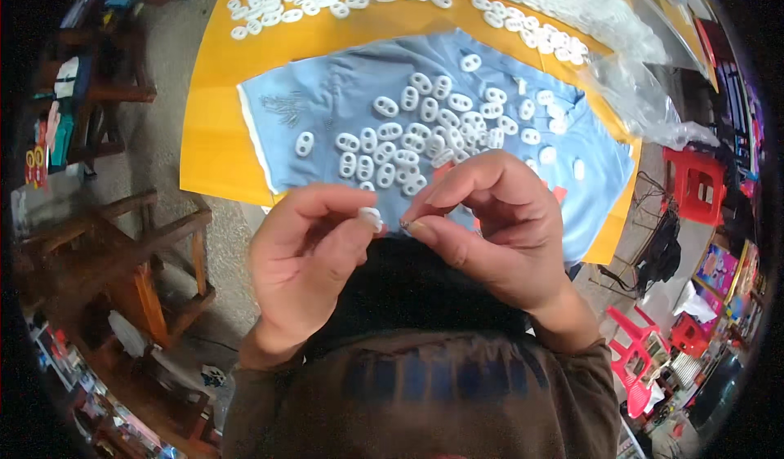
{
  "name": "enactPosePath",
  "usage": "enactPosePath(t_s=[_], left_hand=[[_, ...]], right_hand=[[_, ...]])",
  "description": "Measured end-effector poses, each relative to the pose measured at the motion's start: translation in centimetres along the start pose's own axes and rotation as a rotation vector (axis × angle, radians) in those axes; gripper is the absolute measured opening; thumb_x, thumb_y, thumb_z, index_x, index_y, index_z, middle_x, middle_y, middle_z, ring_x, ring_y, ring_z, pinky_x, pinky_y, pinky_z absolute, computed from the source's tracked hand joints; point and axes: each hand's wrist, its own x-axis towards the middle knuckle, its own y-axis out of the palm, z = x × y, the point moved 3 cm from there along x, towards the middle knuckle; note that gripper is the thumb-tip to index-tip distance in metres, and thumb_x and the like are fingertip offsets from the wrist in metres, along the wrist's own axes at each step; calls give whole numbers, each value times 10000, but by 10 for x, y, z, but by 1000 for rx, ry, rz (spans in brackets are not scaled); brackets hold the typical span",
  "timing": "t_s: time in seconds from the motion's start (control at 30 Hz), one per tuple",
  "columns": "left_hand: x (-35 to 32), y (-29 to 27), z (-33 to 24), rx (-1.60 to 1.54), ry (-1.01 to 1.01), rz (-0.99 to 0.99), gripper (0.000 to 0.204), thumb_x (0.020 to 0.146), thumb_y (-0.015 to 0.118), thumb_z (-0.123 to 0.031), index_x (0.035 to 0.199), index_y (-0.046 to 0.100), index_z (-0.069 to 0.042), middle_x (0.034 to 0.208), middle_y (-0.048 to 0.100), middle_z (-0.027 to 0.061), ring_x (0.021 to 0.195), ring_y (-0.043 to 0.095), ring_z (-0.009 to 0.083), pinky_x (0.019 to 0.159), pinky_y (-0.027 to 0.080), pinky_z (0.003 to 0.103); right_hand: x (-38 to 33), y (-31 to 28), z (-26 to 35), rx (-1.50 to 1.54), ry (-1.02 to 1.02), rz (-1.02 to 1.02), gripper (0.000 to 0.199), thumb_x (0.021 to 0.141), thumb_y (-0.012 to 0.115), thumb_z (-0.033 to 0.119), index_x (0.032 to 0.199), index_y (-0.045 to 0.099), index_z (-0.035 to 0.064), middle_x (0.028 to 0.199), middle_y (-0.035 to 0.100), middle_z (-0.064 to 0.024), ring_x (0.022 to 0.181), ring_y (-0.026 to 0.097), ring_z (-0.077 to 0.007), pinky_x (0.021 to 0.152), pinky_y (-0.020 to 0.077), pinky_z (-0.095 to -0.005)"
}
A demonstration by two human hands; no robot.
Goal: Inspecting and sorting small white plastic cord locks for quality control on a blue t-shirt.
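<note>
My left hand (304, 259) is closed, with a white oval plastic piece (370, 215) pinched between thumb and fingertips. A little pink or red shows at its lower edge. Close to its right, my right hand (502, 230) pinches a tiny shiny bit (404, 224), too small to name. The two hands are slightly apart. Beyond them, many white oval pieces with two holes (413, 143) lie loosely on a light blue cloth (327, 83). Small orange-red pieces (559, 192) lie partly hidden near my right hand.
A small heap of thin grey bits (282, 109) lies on the cloth's left part. Under the cloth is a yellow-orange tabletop (208, 124), with more white pieces (286, 0) along its far side. Clear plastic bags (645, 91), red stools (694, 185) and wooden frames (155, 255) stand around.
</note>
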Motion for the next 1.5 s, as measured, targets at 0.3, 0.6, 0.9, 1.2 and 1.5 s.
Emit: enactPosePath(t_s=[0.3,0.6,0.9,1.2,1.5], left_hand=[[-12,36,5,-68,41,138,161,840,550,37,1001,547,39,891,593,55,806,561,84,737,440,196],[-13,44,4,-31,65,225,157,844,546,35,1001,543,44,886,592,56,820,562,86,746,439,204],[-12,42,2,14,63,213,163,837,546,51,999,546,46,880,588,53,810,553,73,729,432,189],[-6,39,4,381,228,176,162,772,584,83,921,599,21,753,561,46,651,513,98,600,396,201],[-1,35,4,456,353,283,172,748,626,57,910,607,2,704,564,70,602,515,149,551,392,234]], right_hand=[[-31,-16,2,26,-25,-28,220,756,625,-91,911,506,10,891,598,-94,857,591,-151,781,459,-268],[-39,-23,6,-87,-94,-41,212,750,633,-84,900,510,0,893,590,-91,848,595,-157,771,458,-263],[-37,-23,6,-137,-122,-28,208,744,626,-87,904,518,-8,898,586,-103,838,597,-174,762,457,-266],[-33,-20,14,-574,-390,-11,246,693,636,-99,889,547,19,840,603,-96,773,600,-225,687,465,-317],[-34,-20,12,-554,-481,-3,260,671,632,-109,881,567,30,841,611,-91,727,598,-242,670,462,-346]])
